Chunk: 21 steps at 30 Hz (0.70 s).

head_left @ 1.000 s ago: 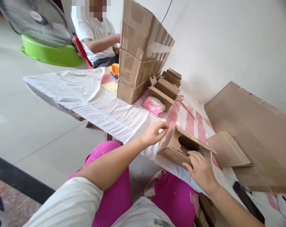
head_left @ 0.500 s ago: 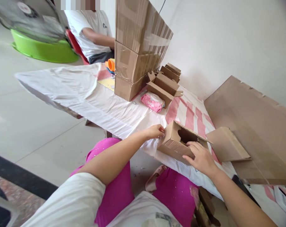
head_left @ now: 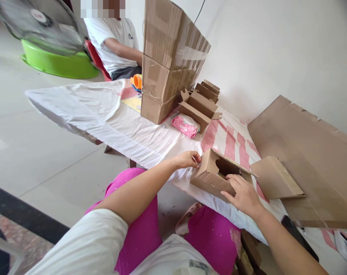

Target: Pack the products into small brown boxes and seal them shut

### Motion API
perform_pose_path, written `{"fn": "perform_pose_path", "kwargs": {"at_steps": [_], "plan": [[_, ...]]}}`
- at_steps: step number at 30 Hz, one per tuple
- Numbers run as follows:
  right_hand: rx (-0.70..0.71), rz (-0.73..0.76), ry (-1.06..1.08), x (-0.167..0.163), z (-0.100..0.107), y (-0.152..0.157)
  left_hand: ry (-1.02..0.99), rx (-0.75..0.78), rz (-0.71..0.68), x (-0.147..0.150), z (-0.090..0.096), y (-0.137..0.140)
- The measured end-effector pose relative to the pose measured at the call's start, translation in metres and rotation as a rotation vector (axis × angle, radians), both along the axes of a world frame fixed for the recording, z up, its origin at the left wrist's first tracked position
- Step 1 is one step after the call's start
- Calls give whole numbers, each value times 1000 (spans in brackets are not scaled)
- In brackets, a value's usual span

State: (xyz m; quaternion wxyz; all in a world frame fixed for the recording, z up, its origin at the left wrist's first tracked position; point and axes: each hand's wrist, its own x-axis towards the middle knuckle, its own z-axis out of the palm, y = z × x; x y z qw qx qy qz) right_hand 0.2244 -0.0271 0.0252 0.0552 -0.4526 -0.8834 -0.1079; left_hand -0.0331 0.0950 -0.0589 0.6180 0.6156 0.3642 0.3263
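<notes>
A small cardboard box (head_left: 209, 179) lies at the table's near edge, with an opening on its upper side and a lid flap standing along the far side. My right hand (head_left: 244, 193) grips its near wall, thumb outside and fingers reaching over into the opening. What lies deeper inside the box is dark and hidden. Against the box's left end, my left hand (head_left: 188, 159) has its fingers curled together in a pinch. I cannot make out whether anything small is between those fingertips.
Stacked taped cartons (head_left: 156, 76) stand on the cloth-covered table (head_left: 90, 103). Nearby are an open box (head_left: 200, 105) and a pink wipes pack (head_left: 185, 125). A large cardboard sheet (head_left: 311, 160) leans at right. Across the table sits a person (head_left: 113, 46), beside a fan (head_left: 47, 23).
The view has shifted slightly, so the background appears a little further right and lower. Both hands stay at the box in nearly the same pose.
</notes>
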Motion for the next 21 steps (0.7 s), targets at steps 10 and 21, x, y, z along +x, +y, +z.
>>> {"fn": "perform_pose_path", "kwargs": {"at_steps": [10,21], "plan": [[26,3,2,1,-3,0,41,5,-31,-3,7,-5],[62,4,-15,0,-3,0,100,-119,70,4,9,-15]]}}
